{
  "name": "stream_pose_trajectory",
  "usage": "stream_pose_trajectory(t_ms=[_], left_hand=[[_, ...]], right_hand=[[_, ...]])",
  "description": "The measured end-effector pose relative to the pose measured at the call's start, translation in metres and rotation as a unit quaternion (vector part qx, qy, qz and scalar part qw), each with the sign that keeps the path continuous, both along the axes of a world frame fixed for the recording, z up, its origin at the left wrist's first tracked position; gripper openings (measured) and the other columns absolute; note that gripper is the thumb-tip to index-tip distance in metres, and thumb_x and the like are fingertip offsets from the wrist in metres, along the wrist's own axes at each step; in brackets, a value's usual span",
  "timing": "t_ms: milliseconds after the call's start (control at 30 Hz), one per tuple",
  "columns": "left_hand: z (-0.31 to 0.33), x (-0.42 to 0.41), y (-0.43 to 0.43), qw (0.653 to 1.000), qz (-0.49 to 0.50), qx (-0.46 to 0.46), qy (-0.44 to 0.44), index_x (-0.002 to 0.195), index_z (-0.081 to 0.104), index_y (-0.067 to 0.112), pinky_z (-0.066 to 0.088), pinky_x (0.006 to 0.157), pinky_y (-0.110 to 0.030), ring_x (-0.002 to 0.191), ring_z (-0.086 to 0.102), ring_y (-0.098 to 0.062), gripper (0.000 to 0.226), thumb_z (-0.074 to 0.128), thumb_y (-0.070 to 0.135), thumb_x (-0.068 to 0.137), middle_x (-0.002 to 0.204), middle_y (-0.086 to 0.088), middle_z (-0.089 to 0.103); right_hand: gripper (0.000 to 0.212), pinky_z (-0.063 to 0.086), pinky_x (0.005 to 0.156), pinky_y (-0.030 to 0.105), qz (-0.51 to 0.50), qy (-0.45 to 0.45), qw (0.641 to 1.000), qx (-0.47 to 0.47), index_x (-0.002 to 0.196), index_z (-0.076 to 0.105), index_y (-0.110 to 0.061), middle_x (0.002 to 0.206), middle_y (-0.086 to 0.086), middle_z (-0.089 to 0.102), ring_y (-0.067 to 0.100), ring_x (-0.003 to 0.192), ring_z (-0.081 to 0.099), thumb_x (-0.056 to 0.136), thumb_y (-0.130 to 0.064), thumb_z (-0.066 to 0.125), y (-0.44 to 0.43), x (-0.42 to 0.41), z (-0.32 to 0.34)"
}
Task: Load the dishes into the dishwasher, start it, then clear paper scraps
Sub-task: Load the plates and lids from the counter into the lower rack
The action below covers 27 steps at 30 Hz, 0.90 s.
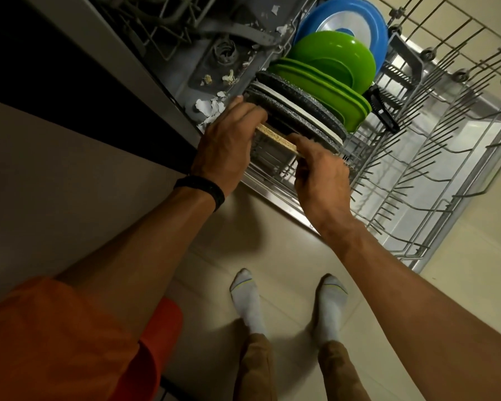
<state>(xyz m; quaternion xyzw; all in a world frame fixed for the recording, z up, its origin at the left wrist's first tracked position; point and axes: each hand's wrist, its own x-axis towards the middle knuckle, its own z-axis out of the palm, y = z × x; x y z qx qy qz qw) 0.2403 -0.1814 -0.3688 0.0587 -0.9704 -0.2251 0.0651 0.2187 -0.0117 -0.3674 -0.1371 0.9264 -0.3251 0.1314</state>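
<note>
head / dish: thin beige speckled dish (275,140), seen edge-on, at near end of lower rack (417,157), just beside dark speckled plates (298,117)
head / row: green dishes (330,79) and blue plate (344,24) upright behind them
head / scraps: white paper scraps (209,108) on dishwasher tub floor
head / room: beige tiled floor (272,256), rack pulled out
head / hands: left hand (229,140) and right hand (321,172) apart, each gripping one end of the beige dish; arms reach forward and down

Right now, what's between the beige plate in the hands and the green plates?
Head view: dark speckled plates with a white plate sandwiched among them, upright in the rack, behind the beige plate.
</note>
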Motion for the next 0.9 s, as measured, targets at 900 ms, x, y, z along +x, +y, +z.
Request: stream_pose_trajectory(t_ms=[900], left_hand=[[-0.012,-0.015,0.003,0.995,0.056,-0.020,-0.084,0.134,0.051,0.011,0.052,0.101,-0.039,0.124,0.059,-0.027,0.040,0.064,0.010,0.096,0.135,-0.008,0.060]], right_hand=[[0.076,0.048,0.107,0.046,0.115,0.109,0.980,0.121,0.155,0.034,-0.006,0.151,0.016,0.040,0.034,0.133,0.040,0.089,-0.017,0.069,0.025,0.006,-0.011]])
